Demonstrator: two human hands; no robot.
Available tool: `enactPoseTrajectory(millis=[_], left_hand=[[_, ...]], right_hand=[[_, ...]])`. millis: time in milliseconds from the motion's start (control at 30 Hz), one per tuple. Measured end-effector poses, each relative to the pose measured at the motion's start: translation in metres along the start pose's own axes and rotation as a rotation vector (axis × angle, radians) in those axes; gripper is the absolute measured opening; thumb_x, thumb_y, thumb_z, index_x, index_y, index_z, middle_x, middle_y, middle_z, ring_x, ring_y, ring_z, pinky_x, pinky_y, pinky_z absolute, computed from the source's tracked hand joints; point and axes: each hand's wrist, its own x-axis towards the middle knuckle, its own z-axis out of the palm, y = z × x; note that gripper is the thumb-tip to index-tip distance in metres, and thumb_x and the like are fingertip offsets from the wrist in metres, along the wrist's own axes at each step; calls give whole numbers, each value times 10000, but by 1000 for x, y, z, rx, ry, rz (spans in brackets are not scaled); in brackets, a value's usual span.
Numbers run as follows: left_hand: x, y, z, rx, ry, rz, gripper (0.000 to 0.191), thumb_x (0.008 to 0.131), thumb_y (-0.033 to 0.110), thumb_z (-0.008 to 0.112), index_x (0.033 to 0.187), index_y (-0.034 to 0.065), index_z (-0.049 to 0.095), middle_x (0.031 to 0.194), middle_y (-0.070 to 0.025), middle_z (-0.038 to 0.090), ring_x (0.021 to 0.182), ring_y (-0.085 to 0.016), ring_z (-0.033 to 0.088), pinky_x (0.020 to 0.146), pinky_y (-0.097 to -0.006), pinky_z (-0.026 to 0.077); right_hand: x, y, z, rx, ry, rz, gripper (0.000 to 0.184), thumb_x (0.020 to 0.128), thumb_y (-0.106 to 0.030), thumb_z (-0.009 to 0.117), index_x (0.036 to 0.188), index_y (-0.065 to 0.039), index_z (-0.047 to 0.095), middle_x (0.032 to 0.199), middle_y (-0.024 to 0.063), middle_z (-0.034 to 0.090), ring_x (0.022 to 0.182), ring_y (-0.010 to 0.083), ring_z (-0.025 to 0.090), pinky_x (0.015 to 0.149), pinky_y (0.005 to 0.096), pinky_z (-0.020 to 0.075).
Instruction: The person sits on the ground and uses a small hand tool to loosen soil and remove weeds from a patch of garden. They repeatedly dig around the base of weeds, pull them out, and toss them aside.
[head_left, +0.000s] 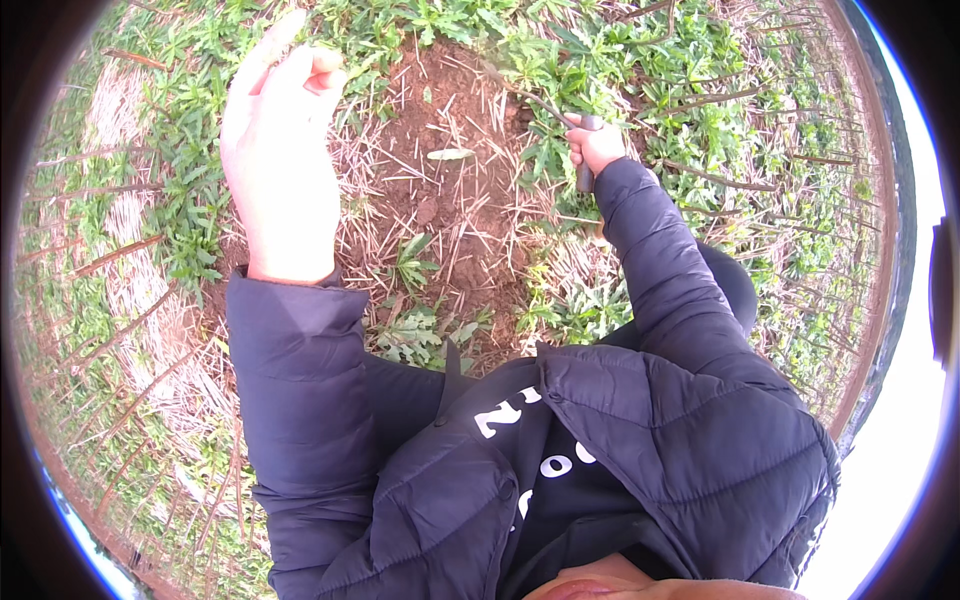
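My left hand (283, 154) is raised at the upper left, close to the camera and washed out by sunlight. Its fingers are partly bent and apart, with nothing visible in them. Farther off, at the upper right, my right hand (603, 145) grips the grey handle (586, 177) of a hand tool. A thin, bent metal shank (541, 103) runs from it towards the upper left; its working end blurs into the soil and leaves. Between my hands lies a patch of brown soil (450, 225) strewn with dry straw. A pale leaf (451, 154) rests on it.
Leafy green weeds (559, 67) surround the soil patch. A small green plant (412, 262) and a lobed, greyish-leaved plant (411, 334) grow near my legs. Rows of thin brown woody stems (712, 99) stick up on both sides. Pale dry straw (135, 217) lies at the left.
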Motion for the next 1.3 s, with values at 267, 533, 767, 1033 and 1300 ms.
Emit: enactPoseTrajectory(millis=[267,533,767,1033,1300], left_hand=[[-5,4,-3,-94,12,-41,376,934,70,560,1268,-97,510,920,-114,594,886,-159,576,879,-302,482],[-9,12,7,-95,31,-154,368,956,57,507,1295,-83,492,920,-82,593,895,-152,575,871,-309,456],[-12,3,21,-43,15,-164,366,956,45,473,1298,-86,483,875,-69,589,829,-134,545,816,-278,432],[-15,-13,26,41,47,-223,326,958,65,495,1264,-40,535,867,-50,592,802,-100,537,784,-251,431],[-7,-6,13,17,46,-141,370,945,99,551,1277,-61,512,889,-70,620,833,-116,571,860,-295,476]], right_hand=[[24,-1,8,-428,28,56,260,776,-42,616,1030,-6,658,659,52,608,452,133,545,414,309,431],[72,-28,6,-457,-73,118,188,792,-50,628,976,-72,658,689,45,605,502,193,551,454,353,425],[91,84,50,-596,167,-154,326,779,-55,664,1105,-62,684,835,43,676,690,105,600,674,255,497],[92,111,59,-282,90,-137,387,795,-56,631,1182,-61,648,821,49,672,673,122,616,651,260,502],[45,62,40,71,82,-8,487,800,76,592,1277,-13,563,624,18,524,433,105,442,411,262,376]])
